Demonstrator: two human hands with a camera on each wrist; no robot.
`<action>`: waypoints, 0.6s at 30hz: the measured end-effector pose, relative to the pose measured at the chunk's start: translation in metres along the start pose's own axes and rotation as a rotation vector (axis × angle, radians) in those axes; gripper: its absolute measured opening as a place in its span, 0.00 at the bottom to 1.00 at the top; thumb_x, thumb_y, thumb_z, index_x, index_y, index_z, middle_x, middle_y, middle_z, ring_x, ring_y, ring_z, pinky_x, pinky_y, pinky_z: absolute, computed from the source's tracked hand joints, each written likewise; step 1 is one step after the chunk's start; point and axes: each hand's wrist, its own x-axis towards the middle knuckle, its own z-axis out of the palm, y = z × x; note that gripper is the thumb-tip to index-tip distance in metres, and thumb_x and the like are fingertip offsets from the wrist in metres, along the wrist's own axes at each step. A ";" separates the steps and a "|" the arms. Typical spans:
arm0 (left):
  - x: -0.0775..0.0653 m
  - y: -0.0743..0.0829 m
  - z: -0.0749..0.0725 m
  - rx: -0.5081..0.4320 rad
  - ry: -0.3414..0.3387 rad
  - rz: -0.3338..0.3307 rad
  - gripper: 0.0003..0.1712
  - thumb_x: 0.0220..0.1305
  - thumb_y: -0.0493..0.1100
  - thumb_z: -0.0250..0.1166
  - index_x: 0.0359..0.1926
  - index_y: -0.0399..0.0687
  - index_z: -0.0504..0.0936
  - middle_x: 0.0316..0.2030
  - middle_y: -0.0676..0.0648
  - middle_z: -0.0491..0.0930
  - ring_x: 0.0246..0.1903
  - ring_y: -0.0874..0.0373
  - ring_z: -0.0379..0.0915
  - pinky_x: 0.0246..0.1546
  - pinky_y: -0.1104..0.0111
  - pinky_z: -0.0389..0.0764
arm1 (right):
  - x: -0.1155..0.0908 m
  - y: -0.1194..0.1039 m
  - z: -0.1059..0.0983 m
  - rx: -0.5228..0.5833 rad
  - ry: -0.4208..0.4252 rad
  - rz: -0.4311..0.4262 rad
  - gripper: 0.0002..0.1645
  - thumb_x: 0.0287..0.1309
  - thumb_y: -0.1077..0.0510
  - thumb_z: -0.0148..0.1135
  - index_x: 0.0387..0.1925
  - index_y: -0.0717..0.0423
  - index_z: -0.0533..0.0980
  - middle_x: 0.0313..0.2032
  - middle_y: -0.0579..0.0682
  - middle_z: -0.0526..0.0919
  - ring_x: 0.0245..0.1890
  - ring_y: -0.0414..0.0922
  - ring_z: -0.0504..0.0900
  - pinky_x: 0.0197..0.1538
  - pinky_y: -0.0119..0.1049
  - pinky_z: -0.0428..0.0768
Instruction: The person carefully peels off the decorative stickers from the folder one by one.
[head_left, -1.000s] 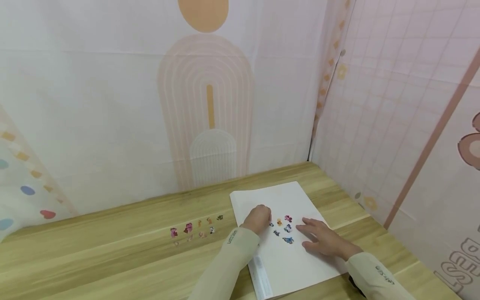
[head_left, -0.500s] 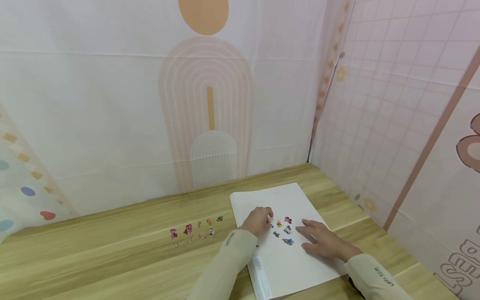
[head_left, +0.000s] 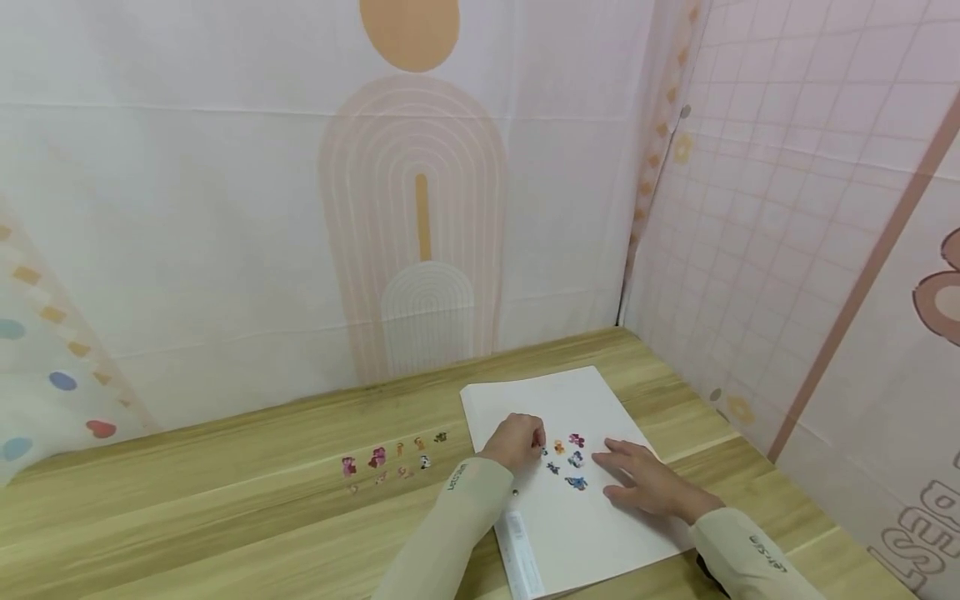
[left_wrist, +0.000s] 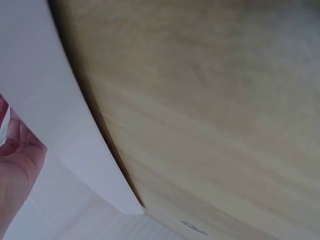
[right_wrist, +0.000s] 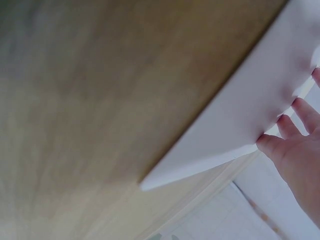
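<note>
White rectangular paper pad [head_left: 592,542]: lies askew on the pale wood-grain tabletop [head_left: 225,508], its far right corner near the tabletop's back right corner.
Small flat multicoloured sticker-like figures [head_left: 576,458]: clustered around the pad's middle, between the hands, in from every edge; I make out pink, orange and blue.
Left hand [head_left: 514,440]: in over the pad's left edge, fingers bent, tips down at a tiny dark-and-pale figure [head_left: 544,451]. I can't tell whether they pinch it or only press; the left wrist view doesn't settle it.
Right hand [head_left: 648,479]: in over the pad's right edge, fingers spread and extended on its face, gripping nothing; I take it to be steadying the pad.
Second group of figures [head_left: 377,457]: two loose rows on the tabletop beyond the pad's left edge, touched by neither hand.
Step at the fingertips: I read it as settling the tiny figure beside the cluster.
Next for the left: I'd free the fingertips and lift straight up, so nothing drags.
</note>
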 end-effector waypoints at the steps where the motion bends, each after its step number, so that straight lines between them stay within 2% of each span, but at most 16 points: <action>1: 0.000 0.000 0.000 0.000 0.001 -0.002 0.10 0.48 0.29 0.63 0.19 0.46 0.74 0.18 0.55 0.68 0.22 0.64 0.63 0.26 0.76 0.67 | 0.000 0.000 0.000 -0.001 -0.002 0.004 0.28 0.53 0.53 0.58 0.53 0.64 0.68 0.57 0.69 0.61 0.57 0.66 0.56 0.55 0.60 0.54; 13: -0.004 -0.001 -0.002 -0.018 0.011 -0.033 0.12 0.48 0.31 0.64 0.17 0.48 0.72 0.18 0.55 0.68 0.22 0.63 0.63 0.26 0.75 0.67 | 0.000 0.003 0.002 0.007 -0.003 -0.006 0.29 0.54 0.51 0.57 0.54 0.64 0.68 0.57 0.69 0.60 0.57 0.66 0.56 0.55 0.60 0.53; 18: -0.003 -0.001 -0.003 -0.058 0.009 -0.052 0.08 0.48 0.29 0.63 0.25 0.45 0.76 0.19 0.54 0.70 0.21 0.63 0.64 0.25 0.74 0.67 | 0.001 0.003 0.002 -0.001 0.003 -0.015 0.28 0.54 0.52 0.57 0.54 0.64 0.68 0.57 0.69 0.61 0.57 0.66 0.56 0.55 0.60 0.53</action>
